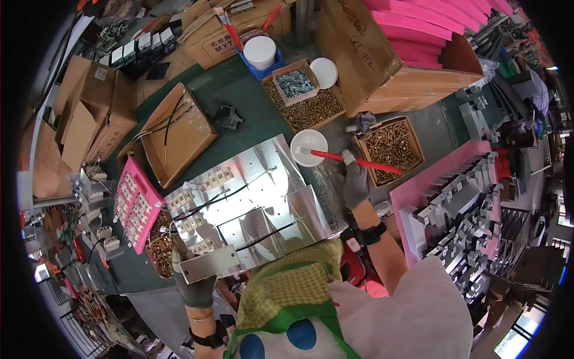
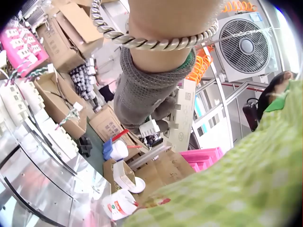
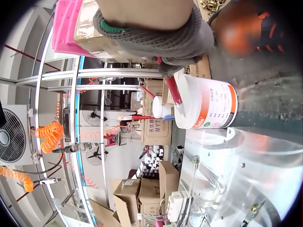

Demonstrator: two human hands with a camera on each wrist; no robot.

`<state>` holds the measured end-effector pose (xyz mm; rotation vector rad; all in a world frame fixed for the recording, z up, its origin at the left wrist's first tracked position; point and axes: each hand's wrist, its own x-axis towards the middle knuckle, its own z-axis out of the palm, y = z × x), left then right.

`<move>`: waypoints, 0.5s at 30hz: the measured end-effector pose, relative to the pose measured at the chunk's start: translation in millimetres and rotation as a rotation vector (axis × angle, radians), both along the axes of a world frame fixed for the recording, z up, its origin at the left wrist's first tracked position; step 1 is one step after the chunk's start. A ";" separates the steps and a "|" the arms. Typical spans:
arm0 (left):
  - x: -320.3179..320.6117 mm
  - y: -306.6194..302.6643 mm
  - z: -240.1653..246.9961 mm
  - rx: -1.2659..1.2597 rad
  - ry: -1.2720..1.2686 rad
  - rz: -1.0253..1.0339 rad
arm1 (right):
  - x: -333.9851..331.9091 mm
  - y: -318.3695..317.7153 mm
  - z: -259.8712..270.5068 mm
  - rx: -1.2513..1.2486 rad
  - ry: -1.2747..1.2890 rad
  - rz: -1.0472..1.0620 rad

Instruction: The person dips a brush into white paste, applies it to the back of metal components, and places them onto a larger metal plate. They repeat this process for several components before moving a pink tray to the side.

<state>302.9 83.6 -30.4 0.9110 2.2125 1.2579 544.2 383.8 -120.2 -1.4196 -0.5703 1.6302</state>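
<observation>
Dull green tabletop [image 1: 239,96], head view: shiny perforated sheet-metal panel [image 1: 263,197] around 8 o'clock, smooth round white plastic tub [image 1: 306,142] at 1, open cardboard box of brass-coloured screws [image 1: 391,146] toward 2–3. Right hand [image 1: 356,185], knit grey glove, 3 o'clock, grasps red-handled brush [image 1: 359,160], its head in the tub. Left hand [image 1: 196,291], same glove, 7 o'clock, pinches small white block [image 2: 149,127].

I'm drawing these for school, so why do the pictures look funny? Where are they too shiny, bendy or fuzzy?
Head view: white glare on the metal panel, black corners, and a scene that bends near the edges. Left wrist view: the checked cloth is soft and blurry. Right wrist view: the round orange thing is fuzzy, and the panel shines again.
</observation>
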 end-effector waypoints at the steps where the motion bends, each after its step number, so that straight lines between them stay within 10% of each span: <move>1: 2.5 10.0 -0.8 -0.008 -0.032 -0.031 | 4.4 -1.5 2.7 0.016 -0.043 0.029; 8: 4.3 81.0 23.6 0.256 0.260 -0.199 | 15.3 -15.5 78.2 0.239 0.263 0.341; 11: 1.4 96.4 61.5 0.361 -1.170 0.280 | -10.5 -39.8 134.1 0.282 0.422 0.483; 15: -20.7 60.0 31.5 0.368 0.180 -0.320 | -36.4 -65.5 166.0 0.509 0.470 0.835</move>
